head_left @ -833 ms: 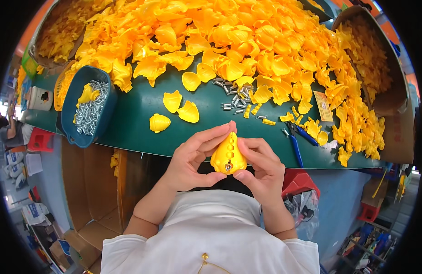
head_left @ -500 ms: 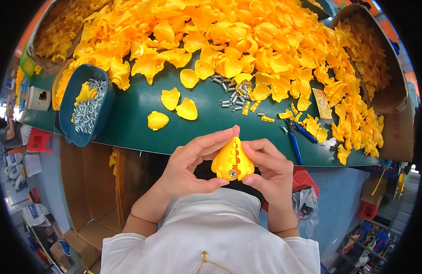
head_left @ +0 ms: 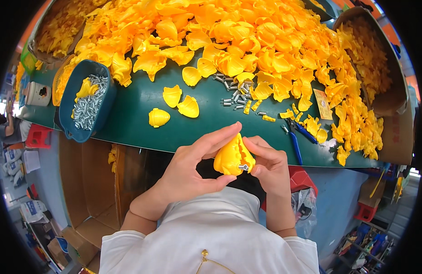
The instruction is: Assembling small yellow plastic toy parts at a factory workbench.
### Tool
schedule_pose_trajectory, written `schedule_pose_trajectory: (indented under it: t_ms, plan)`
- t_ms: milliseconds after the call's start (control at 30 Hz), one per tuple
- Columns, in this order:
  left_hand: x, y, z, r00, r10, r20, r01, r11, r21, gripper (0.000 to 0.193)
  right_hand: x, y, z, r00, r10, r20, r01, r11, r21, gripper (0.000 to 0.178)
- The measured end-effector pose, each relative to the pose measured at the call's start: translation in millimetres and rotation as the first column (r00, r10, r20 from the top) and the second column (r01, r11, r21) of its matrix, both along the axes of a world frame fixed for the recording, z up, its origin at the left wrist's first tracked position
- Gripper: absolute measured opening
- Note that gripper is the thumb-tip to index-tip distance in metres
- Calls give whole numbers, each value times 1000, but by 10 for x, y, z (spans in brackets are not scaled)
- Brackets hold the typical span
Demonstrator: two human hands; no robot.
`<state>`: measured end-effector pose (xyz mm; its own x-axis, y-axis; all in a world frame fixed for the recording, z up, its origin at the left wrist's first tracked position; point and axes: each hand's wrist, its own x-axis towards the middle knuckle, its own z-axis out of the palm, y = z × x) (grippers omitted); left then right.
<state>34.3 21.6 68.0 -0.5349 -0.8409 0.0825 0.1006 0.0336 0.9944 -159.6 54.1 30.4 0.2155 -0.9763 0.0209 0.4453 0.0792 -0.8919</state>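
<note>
Between my two hands, off the near edge of the table, is a yellow plastic shell with a jagged split down its side. A small metal spring shows at the bottom of that split. My left hand grips the shell from the left, fingers over its top and thumb at its lower edge. My right hand pinches its right side between fingers and thumb. Past my hands, a few loose yellow shell pieces and a rounded yellow piece lie on the green table.
A heap of yellow shells covers the far table. At left stands a blue-green bin of springs. Loose springs lie mid-table, near blue-handled pliers. Cardboard boxes of yellow parts flank the heap, including one at right.
The shell has turned and tilted in my hands, so its split now faces more to the right. The gap looks wider, and the spring sticks out more.
</note>
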Motion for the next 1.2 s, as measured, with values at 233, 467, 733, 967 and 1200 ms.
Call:
schedule_pose_trajectory:
  t_ms: [233,467,733,967,1200]
  plan:
    - [-28,-33,-42,1000,0,-18,0,1000,28,72,7,-2,92,997,-21,-69,22,1000,14,51]
    - [-45,-4,-14,999,29,-27,-27,998,65,71,-43,-23,54,997,17,-77,-17,1000,6,50]
    - [-82,0,-129,998,34,-61,-31,998,55,70,-5,-22,34,996,0,-89,1,1000,10,51]
    - [-102,35,-299,990,7,-141,5,996,90,59,39,-23,87,992,-6,-123,12,998,54,53]
    - [-226,24,-363,885,331,-327,-302,943,139,44,223,-54,118,881,-328,-340,249,934,-256,60]
